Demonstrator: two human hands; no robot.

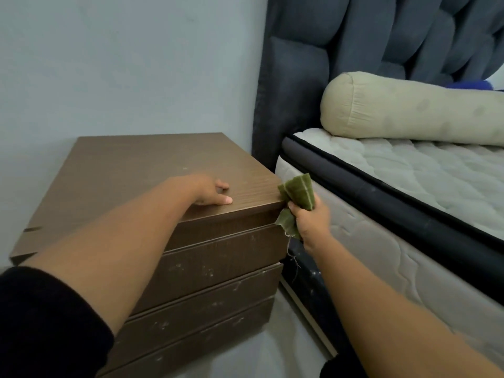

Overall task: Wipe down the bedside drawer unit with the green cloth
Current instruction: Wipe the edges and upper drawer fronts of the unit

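Note:
The brown wooden bedside drawer unit [131,170] stands against the wall, left of the bed, with several drawer fronts flecked with white marks. My left hand [211,190] lies flat on its top near the front right corner, fingers spread, holding nothing. My right hand [309,219] is closed on the crumpled green cloth [298,190], which touches the unit's front right corner, in the narrow gap between the unit and the mattress.
A quilted white mattress [409,186] with dark piping lies close on the right, with a beige bolster pillow [409,107] on it. A dark padded headboard [368,36] rises behind. The pale wall [122,64] backs the unit; light floor [259,347] lies below.

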